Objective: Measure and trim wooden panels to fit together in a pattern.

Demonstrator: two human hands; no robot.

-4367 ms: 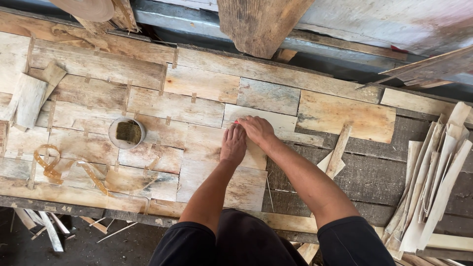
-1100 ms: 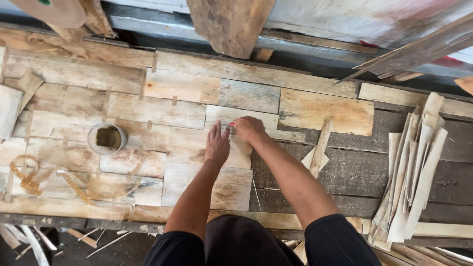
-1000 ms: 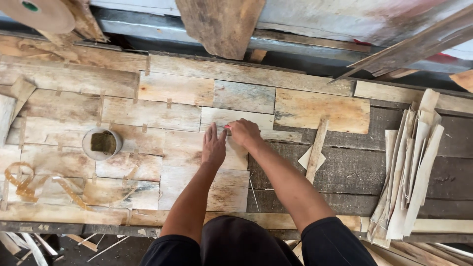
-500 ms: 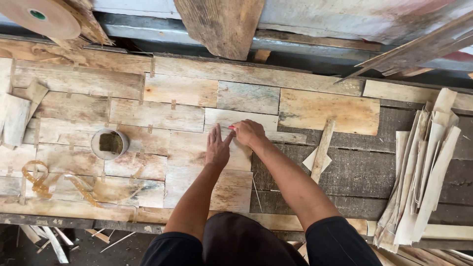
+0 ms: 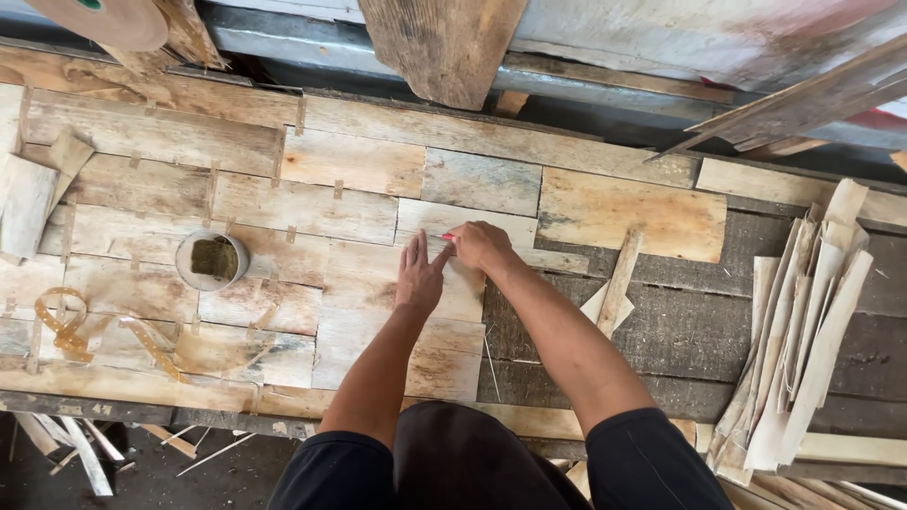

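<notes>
My left hand [image 5: 419, 274] lies flat with its fingers apart on a pale veneer piece [image 5: 378, 312] in the patchwork of thin wood pieces on the bench. Just right of it, my right hand [image 5: 482, 246] is curled around a small red-tipped tool [image 5: 444, 237]. The tip rests at the seam where this piece meets the narrow veneer piece [image 5: 444, 215] above it. Most of the tool is hidden inside the fist. Both forearms reach out from the bottom of the view.
A small round cup [image 5: 213, 260] stands on the veneer to the left. A curled brown tape strip [image 5: 66, 326] lies near the front left edge. A stack of veneer strips [image 5: 803, 331] fills the right side. A tape roll [image 5: 104, 14] and a plank [image 5: 444, 42] sit beyond the bench.
Earlier both hands pressed flat side by side on the veneer. Now the right hand is curled on the red-tipped tool at the seam, and the left hand's fingers have spread.
</notes>
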